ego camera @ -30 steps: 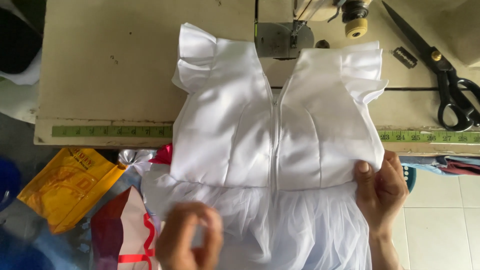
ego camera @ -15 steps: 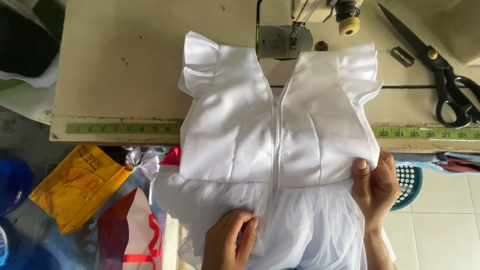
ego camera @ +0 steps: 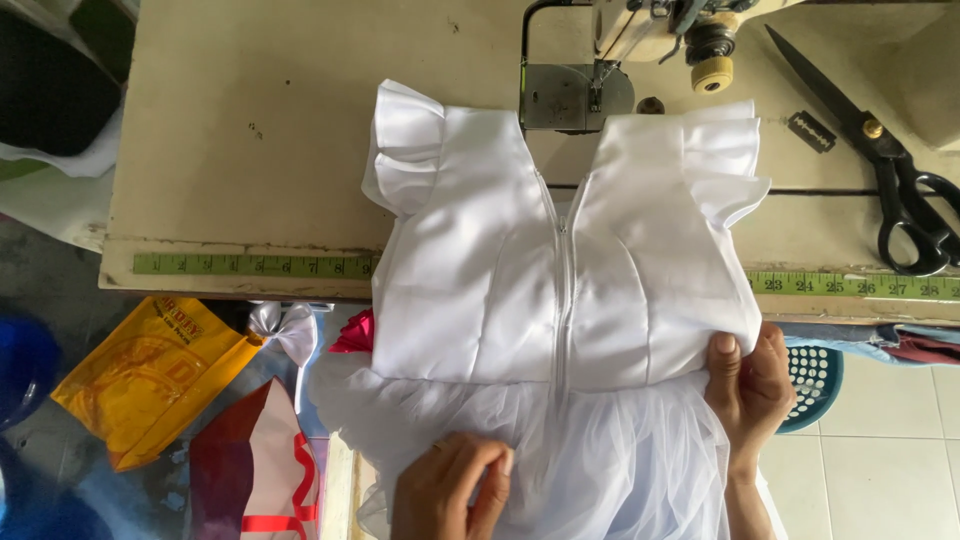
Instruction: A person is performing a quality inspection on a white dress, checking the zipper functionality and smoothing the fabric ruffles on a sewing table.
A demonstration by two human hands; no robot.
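A white dress [ego camera: 520, 290] lies bodice-up across the bench [ego camera: 250, 150], just below the sewing machine [ego camera: 650, 30]. The right hand [ego camera: 750, 385] pinches its waist seam; the left hand [ego camera: 450, 490], fingers curled, presses the tulle skirt.

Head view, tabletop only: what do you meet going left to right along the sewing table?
Bare table → white dress with centre zipper → razor blade → black scissors. Sewing machine overlaps the dress, so it is left out.
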